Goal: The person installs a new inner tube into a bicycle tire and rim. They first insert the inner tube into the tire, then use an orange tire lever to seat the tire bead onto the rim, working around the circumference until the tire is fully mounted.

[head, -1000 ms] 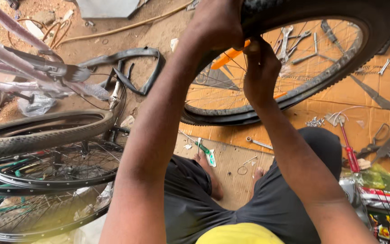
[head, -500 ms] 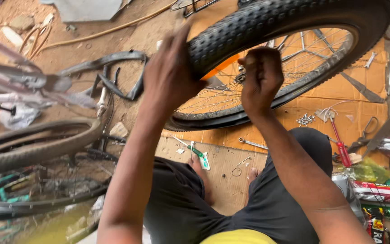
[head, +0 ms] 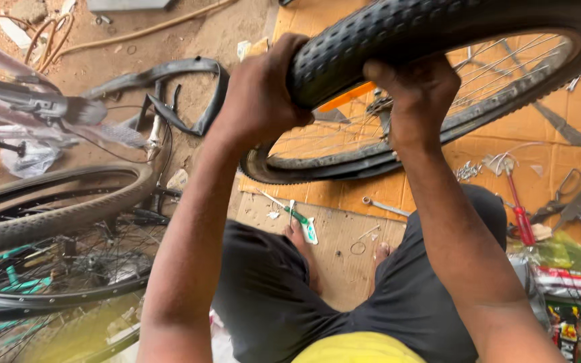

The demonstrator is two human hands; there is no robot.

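While 2 hands — left hand (head: 260, 101), right hand (head: 415, 94) — grip closed on 1 knobby tyre (head: 398, 30).

A flattened sheet of brown cardboard (head: 559, 161) covers the dirt ground on the right, with a red-handled screwdriver (head: 518, 210), a small steel spanner (head: 384, 206) and a scatter of small metal parts (head: 469, 171) lying on it. A green and white tube (head: 304, 224) lies near the cardboard's front edge. To the left, a limp black rubber inner tube (head: 169, 74) curls on the dirt beside a pale bicycle frame (head: 8, 87). Lower left, a spare black tyre (head: 55, 215) leans over spoked wheel rims (head: 48, 275). A crumpled clear plastic bag (head: 25, 158) sits near the frame.
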